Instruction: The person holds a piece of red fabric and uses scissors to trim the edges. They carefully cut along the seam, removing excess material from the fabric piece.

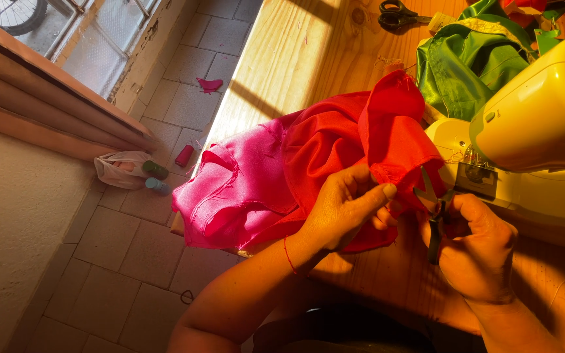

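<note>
Pinching the red fabric (335, 150) in my left hand (344, 209), grip clenched on its edge, I hold small snips (434, 219) in my right hand (479, 252) at three o'clock, beside the yellow sewing machine (537, 131) on the tabletop (295, 52).

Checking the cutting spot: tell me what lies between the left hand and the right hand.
In the head view, a folded edge of the red fabric hangs between the left hand and right hand, with small snips open beside it.
</note>
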